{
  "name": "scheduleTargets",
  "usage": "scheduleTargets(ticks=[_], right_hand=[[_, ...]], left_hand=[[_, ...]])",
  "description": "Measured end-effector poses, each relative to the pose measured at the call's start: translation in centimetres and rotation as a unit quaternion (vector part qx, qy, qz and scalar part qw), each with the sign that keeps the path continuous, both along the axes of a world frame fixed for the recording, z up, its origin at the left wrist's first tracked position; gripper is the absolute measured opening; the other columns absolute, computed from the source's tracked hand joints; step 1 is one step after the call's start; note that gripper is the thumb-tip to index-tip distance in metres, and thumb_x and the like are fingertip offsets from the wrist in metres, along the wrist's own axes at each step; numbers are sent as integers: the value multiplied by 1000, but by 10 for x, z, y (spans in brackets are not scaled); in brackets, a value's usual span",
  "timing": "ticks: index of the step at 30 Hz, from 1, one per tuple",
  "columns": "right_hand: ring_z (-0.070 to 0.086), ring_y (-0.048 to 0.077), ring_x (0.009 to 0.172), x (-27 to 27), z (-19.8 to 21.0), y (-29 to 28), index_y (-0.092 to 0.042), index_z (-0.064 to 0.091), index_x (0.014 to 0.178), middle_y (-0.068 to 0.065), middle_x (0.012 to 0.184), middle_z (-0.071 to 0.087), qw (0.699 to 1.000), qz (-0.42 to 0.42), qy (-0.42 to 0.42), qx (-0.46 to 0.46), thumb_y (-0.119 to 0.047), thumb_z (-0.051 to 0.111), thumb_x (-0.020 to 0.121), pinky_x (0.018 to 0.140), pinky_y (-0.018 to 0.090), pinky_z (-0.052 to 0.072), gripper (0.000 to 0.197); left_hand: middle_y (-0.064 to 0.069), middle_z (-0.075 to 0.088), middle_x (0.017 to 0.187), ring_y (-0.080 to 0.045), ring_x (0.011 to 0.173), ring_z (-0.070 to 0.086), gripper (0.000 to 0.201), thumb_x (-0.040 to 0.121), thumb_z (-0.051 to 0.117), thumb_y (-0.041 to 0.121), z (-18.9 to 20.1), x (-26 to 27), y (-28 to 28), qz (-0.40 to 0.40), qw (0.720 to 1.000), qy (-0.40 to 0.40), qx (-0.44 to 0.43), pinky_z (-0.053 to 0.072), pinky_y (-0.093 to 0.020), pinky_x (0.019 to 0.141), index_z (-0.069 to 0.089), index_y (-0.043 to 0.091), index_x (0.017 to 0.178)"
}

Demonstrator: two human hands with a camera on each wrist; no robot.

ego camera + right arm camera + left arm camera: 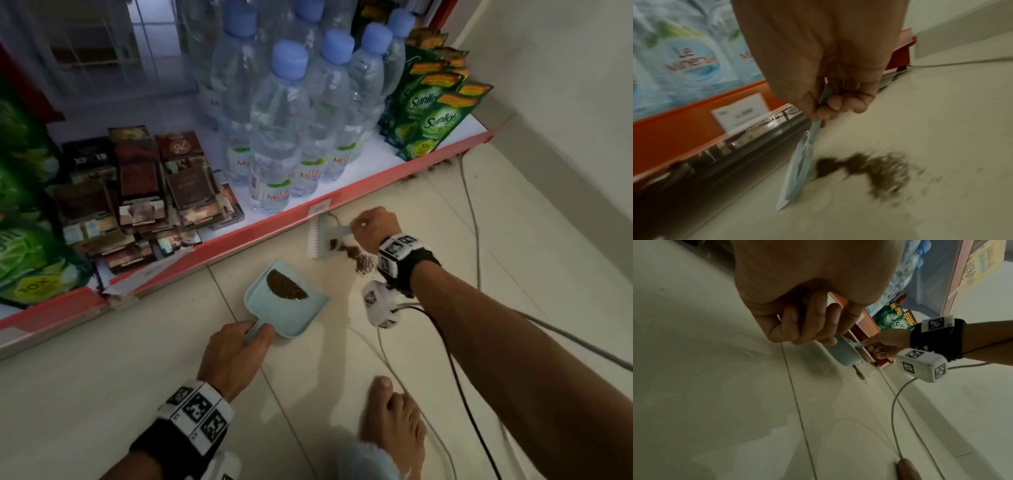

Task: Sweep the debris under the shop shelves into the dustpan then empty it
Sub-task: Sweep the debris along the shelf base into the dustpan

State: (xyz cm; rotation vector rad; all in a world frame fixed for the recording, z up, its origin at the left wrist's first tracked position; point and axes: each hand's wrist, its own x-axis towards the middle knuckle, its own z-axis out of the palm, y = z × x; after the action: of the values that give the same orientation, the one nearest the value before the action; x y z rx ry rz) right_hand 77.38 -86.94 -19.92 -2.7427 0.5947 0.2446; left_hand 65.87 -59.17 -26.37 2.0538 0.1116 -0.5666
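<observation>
the left hand (233, 356) held the handle of the light blue dustpan (291, 311), with the fingers (818, 321) curled around it. the dustpan lay on the tiled floor (102, 394), just in front of the red edge of the bottom shelf (239, 236), and its open mouth pointed to the upper right. inside the pan, near its mouth, there was a dark brown heap of debris (286, 283).

the right hand (375, 229) gripped the thin handle of a small light blue brush (323, 240), the fingers (849, 104) closed tightly around it. the brush stood with its white bristles on the floor, close beside the shelf edge and a little apart from the mouth of the dustpan. in the right wrist view the brush head (797, 170) was seen from its narrow side and it was blurred.

a loose pile of brown debris (358, 257) lay on the floor just beside the brush, between the brush and the right wrist. in the right wrist view the same pile (875, 168) spread out to the right of the brush head, with small grains scattered around it.

on the shelf stood water bottles (284, 137) with blue caps, green soap packets (435, 116) to their right, and dark small boxes (144, 192) to their left. grey cables (474, 222) ran over the floor near the wall. a bare foot (394, 425) rested on the tiles below the dustpan.
</observation>
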Motion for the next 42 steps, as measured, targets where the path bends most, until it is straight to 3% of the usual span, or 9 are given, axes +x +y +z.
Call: scheduleTargets(ticks=[4, 8, 12, 14, 21, 25, 31, 36, 42], right_hand=[[64, 40, 102, -5, 4, -73, -9, 75, 105, 19, 107, 72, 999, -4, -2, -36, -20, 55, 93, 88, 38, 51, 26], [64, 30, 83, -6, 7, -126, -14, 75, 100, 11, 86, 72, 994, 87, -34, 57, -17, 59, 94, 74, 32, 48, 16], [56, -4, 63, -13, 13, -136, -20, 74, 97, -20, 69, 61, 957, 236, 5, 168, -16, 61, 95, 62, 6, 38, 13], [55, -12, 62, -16, 8, -129, -19, 74, 100, -18, 72, 62, 938, 311, 39, 149, -20, 62, 95, 63, 8, 37, 14], [69, 28, 84, -1, -4, -136, -17, 74, 105, 10, 89, 75, 942, 327, 45, 64, -20, 58, 95, 77, 30, 51, 19], [67, 29, 80, 11, 11, -165, -12, 75, 105, 13, 89, 75, 953, 299, -6, 50, -18, 59, 95, 78, 37, 53, 19], [56, 10, 57, 5, 25, -185, -20, 76, 103, 2, 69, 70, 936, 334, 31, 109, -19, 64, 93, 61, 19, 45, 15], [64, 15, 72, -19, 17, -167, -21, 76, 104, 3, 85, 75, 906, 384, 161, 77, -19, 63, 93, 72, 28, 51, 17], [67, 24, 87, -6, 19, -171, -19, 73, 110, 3, 100, 74, 929, 361, 79, 5, -22, 60, 95, 80, 31, 50, 20]], left_hand=[[10, 50, 46, -11, 48, 47, 39, 87, 58, 39, 4, 16, -21, -3, 1000, -13, 23, 37, -27, 52, 61, 4, 68], [11, 53, 47, -6, 46, 48, 36, 88, 60, 39, 13, 28, -40, -4, 1000, -13, 14, 38, -26, 53, 63, 9, 68], [12, 48, 43, -1, 42, 43, 32, 89, 59, 33, 24, 25, -51, 5, 1000, 19, -8, 35, -25, 51, 64, 26, 59], [11, 47, 43, -1, 41, 42, 33, 91, 59, 32, 26, 20, -53, -1, 1000, 31, -2, 35, -24, 50, 64, 25, 59], [13, 49, 44, -1, 44, 44, 28, 80, 57, 42, 31, 11, -60, -38, 997, 60, 9, 39, -27, 56, 66, 23, 61], [12, 48, 43, -2, 44, 43, 27, 78, 57, 43, 24, 26, -74, -49, 997, 50, 23, 38, -28, 56, 64, 22, 63], [11, 47, 45, -2, 44, 43, 26, 87, 61, 34, -1, 36, -90, -55, 997, 60, 0, 37, -26, 53, 64, 18, 67], [11, 48, 44, -1, 42, 41, 27, 90, 61, 37, -16, 37, -84, -58, 996, 66, -4, 35, -26, 51, 67, 25, 66], [10, 45, 44, -3, 41, 38, 27, 92, 60, 32, -20, 43, -85, -71, 995, 63, -14, 31, -26, 51, 66, 22, 68]])
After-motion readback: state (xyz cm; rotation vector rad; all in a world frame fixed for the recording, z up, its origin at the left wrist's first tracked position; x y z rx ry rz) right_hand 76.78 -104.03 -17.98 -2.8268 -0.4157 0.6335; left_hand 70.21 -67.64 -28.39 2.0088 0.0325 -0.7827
